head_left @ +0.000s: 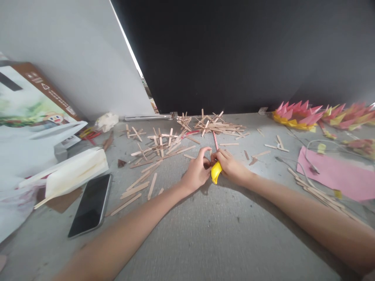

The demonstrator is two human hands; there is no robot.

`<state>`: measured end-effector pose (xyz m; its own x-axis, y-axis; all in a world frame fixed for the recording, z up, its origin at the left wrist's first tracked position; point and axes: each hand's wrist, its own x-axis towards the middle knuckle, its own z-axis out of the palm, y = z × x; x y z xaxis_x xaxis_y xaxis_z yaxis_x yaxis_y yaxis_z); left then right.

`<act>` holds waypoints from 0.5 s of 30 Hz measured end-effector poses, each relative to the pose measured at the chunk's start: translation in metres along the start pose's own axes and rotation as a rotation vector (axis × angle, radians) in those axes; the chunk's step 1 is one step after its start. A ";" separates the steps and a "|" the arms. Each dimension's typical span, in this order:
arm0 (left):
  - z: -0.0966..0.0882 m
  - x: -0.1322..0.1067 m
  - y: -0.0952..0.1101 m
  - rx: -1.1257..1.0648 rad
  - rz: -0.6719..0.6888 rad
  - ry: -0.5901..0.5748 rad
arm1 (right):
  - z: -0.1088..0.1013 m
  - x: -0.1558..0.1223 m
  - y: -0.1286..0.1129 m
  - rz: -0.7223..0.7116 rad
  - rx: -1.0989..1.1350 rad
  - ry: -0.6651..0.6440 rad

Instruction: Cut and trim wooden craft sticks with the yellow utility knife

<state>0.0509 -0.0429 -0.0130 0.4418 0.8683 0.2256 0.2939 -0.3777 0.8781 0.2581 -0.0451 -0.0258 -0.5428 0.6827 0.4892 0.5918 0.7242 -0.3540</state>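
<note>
Evidently R hand (231, 165) grips smooth, curved yel. piece (216, 171); L hand (195, 174) curled adj., hold can't tell. Flat wooden sticks (152, 185) nearby. Carton (43, 80) txt illegible.

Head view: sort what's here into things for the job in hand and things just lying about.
Likely part of the job:
- yellow object, in the right hand
- pink striped rod, running out beyond that hand
- wooden sticks, some crossed together

Apparently just lying about:
- phone
- pink sheet
- pink-and-yellow spiky paper ring
</note>
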 end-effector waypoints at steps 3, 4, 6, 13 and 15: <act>0.000 0.001 0.000 -0.003 -0.014 0.006 | 0.000 0.000 0.000 -0.004 0.002 0.004; 0.001 0.001 -0.001 0.001 -0.019 0.008 | -0.001 0.000 0.000 -0.005 0.005 0.003; 0.001 0.001 -0.003 0.011 -0.024 0.015 | -0.002 -0.001 0.000 0.001 0.009 0.002; -0.001 0.003 -0.002 0.040 0.023 -0.014 | -0.005 -0.003 0.000 0.056 0.084 0.044; -0.002 0.003 -0.001 0.001 0.033 -0.037 | -0.005 -0.003 0.000 0.072 0.111 0.060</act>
<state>0.0501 -0.0390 -0.0126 0.4827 0.8426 0.2388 0.2797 -0.4067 0.8697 0.2632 -0.0476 -0.0237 -0.4625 0.7288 0.5050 0.5567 0.6820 -0.4743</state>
